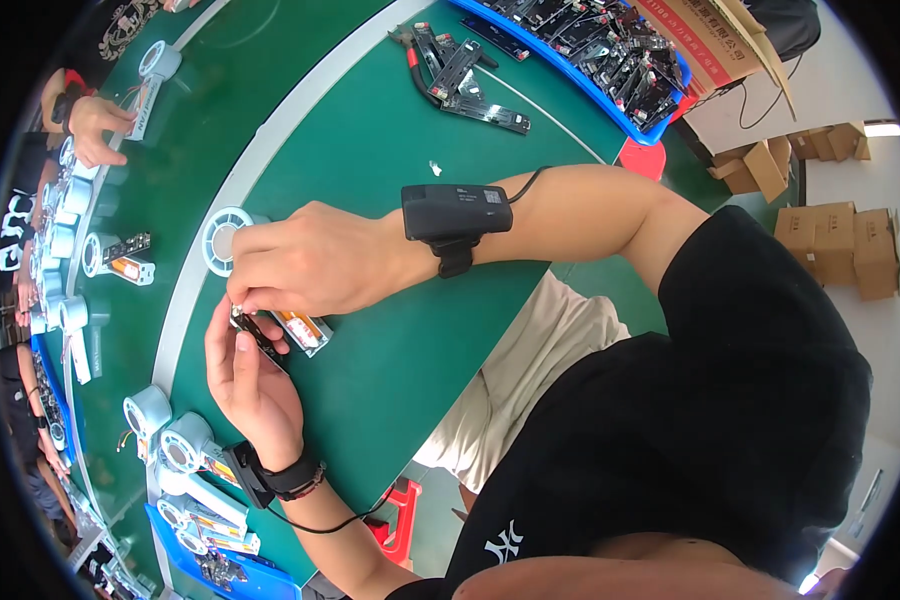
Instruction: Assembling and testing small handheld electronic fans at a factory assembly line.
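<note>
Both hands are meeting over the green table (400, 330). Left hand (253, 378) is cradling a small dark circuit board (258, 337) from below, its fingers curled up around it, while the right hand (310, 260) is coming down from above, fingertips pinching at the board's upper end (the exact contact point is hidden). Just beyond the right hand's knuckles a white round fan housing (222, 237) is lying on the table. Near the left wrist, more white fan units (175, 440) are sitting in a row.
</note>
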`<state>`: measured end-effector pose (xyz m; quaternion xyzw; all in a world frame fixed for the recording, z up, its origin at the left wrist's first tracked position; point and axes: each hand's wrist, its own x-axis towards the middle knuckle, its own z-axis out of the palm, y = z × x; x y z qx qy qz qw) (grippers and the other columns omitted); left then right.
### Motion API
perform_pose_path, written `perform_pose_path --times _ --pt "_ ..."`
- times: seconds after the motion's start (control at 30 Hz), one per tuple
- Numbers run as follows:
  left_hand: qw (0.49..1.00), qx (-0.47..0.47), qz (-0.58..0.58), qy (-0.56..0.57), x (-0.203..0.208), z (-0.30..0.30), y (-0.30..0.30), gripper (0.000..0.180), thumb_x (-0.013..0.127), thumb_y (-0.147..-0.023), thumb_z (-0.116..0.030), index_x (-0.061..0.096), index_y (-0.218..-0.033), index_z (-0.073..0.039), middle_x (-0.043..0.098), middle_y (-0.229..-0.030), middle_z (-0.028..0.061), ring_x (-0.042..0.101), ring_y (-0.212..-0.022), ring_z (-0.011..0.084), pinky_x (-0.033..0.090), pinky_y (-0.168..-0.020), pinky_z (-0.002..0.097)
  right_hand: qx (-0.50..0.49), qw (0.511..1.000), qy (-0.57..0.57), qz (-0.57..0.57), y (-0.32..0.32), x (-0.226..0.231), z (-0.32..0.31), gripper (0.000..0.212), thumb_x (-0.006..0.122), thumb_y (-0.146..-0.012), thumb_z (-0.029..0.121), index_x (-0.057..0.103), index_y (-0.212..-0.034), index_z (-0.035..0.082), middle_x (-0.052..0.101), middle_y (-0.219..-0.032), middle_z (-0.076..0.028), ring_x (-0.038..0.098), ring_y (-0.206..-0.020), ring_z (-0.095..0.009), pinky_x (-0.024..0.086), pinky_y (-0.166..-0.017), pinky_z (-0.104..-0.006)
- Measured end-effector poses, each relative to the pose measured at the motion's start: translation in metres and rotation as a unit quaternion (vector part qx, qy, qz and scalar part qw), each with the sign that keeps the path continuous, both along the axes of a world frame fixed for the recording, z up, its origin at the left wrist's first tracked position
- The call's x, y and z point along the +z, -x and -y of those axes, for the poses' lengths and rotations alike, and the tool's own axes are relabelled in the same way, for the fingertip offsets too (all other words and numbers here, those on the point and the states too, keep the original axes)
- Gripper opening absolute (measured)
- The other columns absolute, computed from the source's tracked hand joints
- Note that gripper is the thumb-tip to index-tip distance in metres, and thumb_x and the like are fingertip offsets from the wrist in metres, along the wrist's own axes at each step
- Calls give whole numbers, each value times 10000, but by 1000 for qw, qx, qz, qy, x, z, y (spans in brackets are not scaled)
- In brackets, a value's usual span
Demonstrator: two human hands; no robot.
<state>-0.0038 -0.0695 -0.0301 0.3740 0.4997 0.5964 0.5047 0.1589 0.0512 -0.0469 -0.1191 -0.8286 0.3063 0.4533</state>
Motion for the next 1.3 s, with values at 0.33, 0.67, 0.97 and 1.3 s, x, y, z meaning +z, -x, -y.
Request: perform_pose_path --times 0.33,0.67,0.97,1.3 --pt "1000 17 25 2 3 -2 -9 412 537 -1030 -146 504 -1391 49 621 -1136 99 594 -887 161 501 -712 292 -47 986 -147 56 -5 7 -9 126 657 -937 209 609 -904 97 538 -907 -27 602 -613 -177 482 -461 -308" --pt "999 30 0 11 0 -2 -12 405 513 -1039 -99 486 -1414 54 622 -1114 88 604 -874 150 516 -705 286 -19 995 -93 25 0 -2 -15 149 639 -964 237 602 -915 101 547 -907 -26 610 -626 -195 472 -461 -324" --pt "999 41 0 7 -1 -2 -8 404 514 -1040 -107 492 -1410 53 629 -1100 82 597 -888 149 509 -706 282 -19 993 -110 22 1 -1 -15 138 668 -934 231 620 -920 102 566 -910 -15 620 -638 -193 482 -471 -327" --pt "1000 29 -2 5 -3 -1 -7 398 528 -1035 -112 507 -1399 48 633 -1159 89 587 -880 148 502 -701 280 -60 988 -140 26 -3 6 -10 122 678 -901 190 630 -825 107 563 -848 -8 622 -650 -157 490 -478 -306"
